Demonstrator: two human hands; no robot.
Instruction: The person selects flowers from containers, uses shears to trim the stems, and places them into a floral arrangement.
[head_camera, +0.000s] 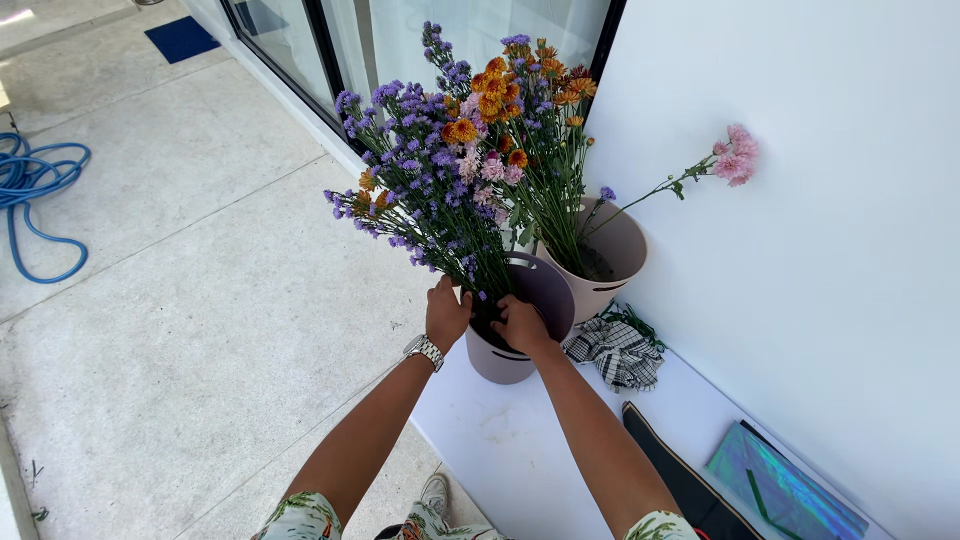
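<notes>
1. Closest to the camera are two bare arms with flowery short sleeves (300, 518). They reach out over the white table (500, 440).
2. The grey concrete floor (180, 330) is the biggest thing. It fills the left side.
3. A white wall (820, 200) stands behind the table on the right.
4. A big bunch of purple flowers (420, 190) stands in the purple bucket (545, 290), which sits at the table's edge.
5. A second bucket, the pale pink bucket (625, 250), stands just behind it. It holds orange flowers (500, 90) and one leaning pink flower (735, 155).
6. The left hand (446, 315) is curled around the stems at the bucket's mouth. It wears a silver watch (424, 350).
7. The right hand (520, 322) is also closed on the stems, right beside the left hand, inside the bucket's rim.
8. A blue hose (35, 195) lies coiled on the floor, far to the left.
9. A black and white checked cloth (620, 352) lies on the table, touching the pale pink bucket.
10. A shiny blue-green folder (785, 490) lies near the wall.
</notes>
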